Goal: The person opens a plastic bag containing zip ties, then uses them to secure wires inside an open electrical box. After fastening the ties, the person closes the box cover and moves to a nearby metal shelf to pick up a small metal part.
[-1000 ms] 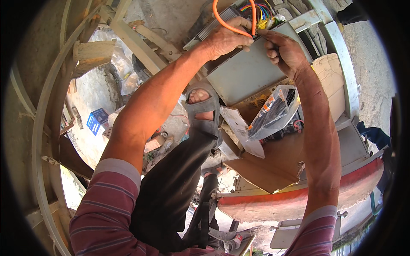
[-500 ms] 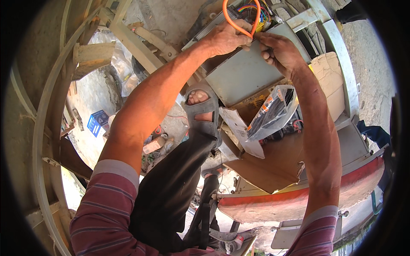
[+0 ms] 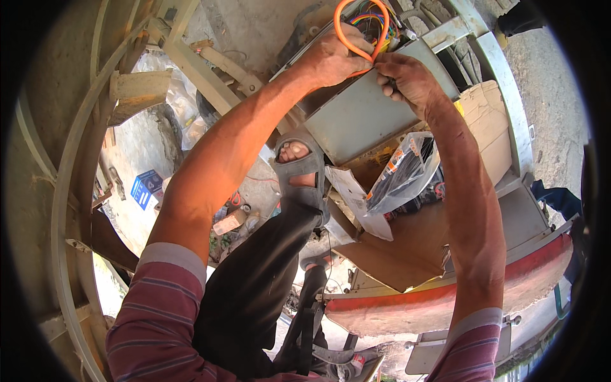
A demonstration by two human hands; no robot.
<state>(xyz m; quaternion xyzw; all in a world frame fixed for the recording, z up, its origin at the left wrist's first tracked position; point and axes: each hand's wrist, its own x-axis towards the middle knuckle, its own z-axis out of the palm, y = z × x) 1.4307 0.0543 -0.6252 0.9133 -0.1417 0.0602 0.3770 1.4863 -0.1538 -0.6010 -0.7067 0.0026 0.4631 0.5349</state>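
Observation:
A thick orange cable (image 3: 386, 28) stands up in a loop at the top of the view. My left hand (image 3: 336, 58) grips it low on the loop, fingers closed. Close by on the right, my right hand (image 3: 407, 79) pinches at the point where the loop's two sides meet, its fingertips curled together; what exactly lies between them is hidden. Beneath both hands is a grey metal box (image 3: 366, 118). Behind the loop, a bundle of thin multicoloured wires (image 3: 372, 24) shows at the box's far end.
Right of my foot, a clear plastic bag (image 3: 407, 172) with dark contents rests on an opened cardboard box (image 3: 401, 258). A cardboard piece (image 3: 487, 127) leans by the metal frame (image 3: 509, 95). Left lie a blue-and-white box (image 3: 147, 188) and a wooden block (image 3: 141, 89). A red-edged panel (image 3: 445, 299) curves below.
My right hand has shifted slightly left and down, closer to my left hand. The orange loop has widened a little and tilted.

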